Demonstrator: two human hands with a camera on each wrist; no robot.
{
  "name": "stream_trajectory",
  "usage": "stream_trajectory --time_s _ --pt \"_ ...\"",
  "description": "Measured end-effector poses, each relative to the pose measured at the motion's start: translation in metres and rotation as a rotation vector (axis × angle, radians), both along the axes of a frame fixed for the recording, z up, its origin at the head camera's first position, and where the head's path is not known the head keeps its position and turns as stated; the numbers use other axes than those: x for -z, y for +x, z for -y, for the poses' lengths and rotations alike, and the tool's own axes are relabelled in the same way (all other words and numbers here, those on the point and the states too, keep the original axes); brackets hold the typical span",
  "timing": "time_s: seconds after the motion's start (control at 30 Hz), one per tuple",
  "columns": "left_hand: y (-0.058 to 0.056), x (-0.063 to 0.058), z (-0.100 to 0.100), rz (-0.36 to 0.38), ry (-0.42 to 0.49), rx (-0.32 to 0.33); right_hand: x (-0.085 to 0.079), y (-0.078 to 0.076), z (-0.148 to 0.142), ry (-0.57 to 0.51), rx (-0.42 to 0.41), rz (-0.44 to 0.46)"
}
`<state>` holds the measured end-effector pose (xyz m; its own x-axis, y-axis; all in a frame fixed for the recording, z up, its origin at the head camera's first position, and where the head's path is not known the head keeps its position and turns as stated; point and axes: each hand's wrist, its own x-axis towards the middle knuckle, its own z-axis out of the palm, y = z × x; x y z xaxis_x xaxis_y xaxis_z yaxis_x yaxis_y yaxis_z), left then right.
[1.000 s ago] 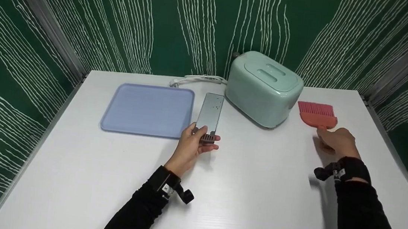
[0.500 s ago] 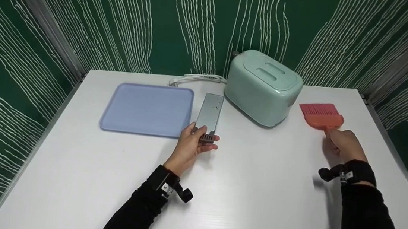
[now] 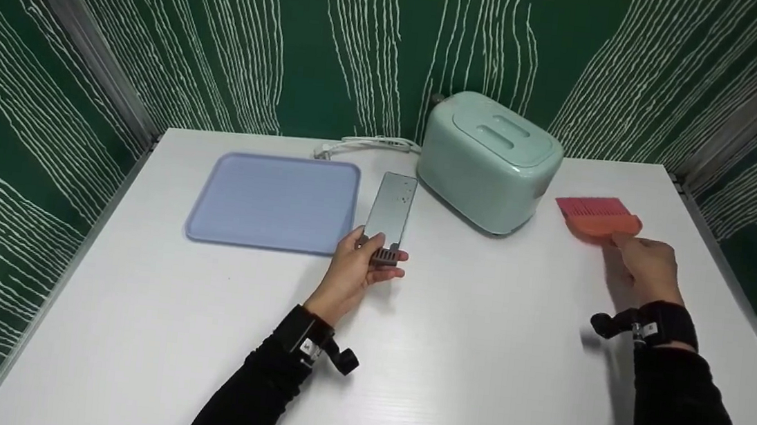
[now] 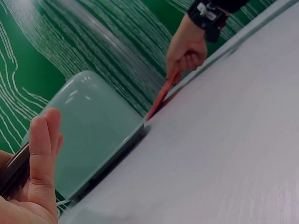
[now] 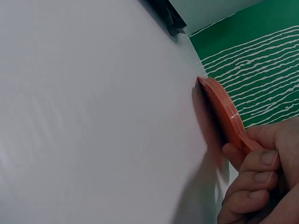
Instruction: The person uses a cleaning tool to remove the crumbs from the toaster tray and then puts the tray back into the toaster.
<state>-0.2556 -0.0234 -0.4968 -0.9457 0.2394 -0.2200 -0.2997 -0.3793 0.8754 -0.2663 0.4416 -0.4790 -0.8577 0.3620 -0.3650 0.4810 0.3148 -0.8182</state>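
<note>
My left hand (image 3: 348, 272) grips the slotted dark end of a flat silver crumb tray (image 3: 390, 203), thumb on top and fingers beneath. Dark specks lie on the tray's upper right part. In the left wrist view only its dark edge (image 4: 14, 170) shows beside the raised fingers. At the right, my right hand (image 3: 647, 266) holds a small orange brush (image 3: 603, 224) with pink bristles by its handle, fingers curled round it. The right wrist view shows the brush (image 5: 226, 109) edge-on, bristle end at the white table, with much of the handle hidden in the hand.
A mint green toaster (image 3: 494, 165) stands at the back between the two hands, its white cord (image 3: 374, 144) lying behind the crumb tray. Left of the tray lies a blue rectangular tray (image 3: 273, 202) on the white table (image 3: 461, 359). Green walls (image 3: 353, 43) enclose the back and sides.
My right hand has moved right with the brush, whose head now tilts and shows less of its handle. My left hand and the crumb tray have stayed in place.
</note>
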Motion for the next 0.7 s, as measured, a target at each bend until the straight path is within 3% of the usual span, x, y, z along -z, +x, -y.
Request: stream_trajectory --time_s 0.13,0.3,0.47,0.7 --pt "0.0 0.0 0.0 -0.003 -0.01 0.004 -0.003 0.0 0.001 -0.059 -0.094 0.014" --pt "0.0 0.001 0.0 0.005 -0.011 0.004 -0.003 -0.001 -0.001 -0.056 -0.195 0.108" --pt "0.0 0.0 0.002 0.009 0.003 0.005 0.006 -0.002 -0.004 -0.029 -0.165 0.125" --pt "-0.001 -0.002 0.007 -0.006 -0.025 0.007 0.012 0.0 -0.006 0.044 -0.017 0.083"
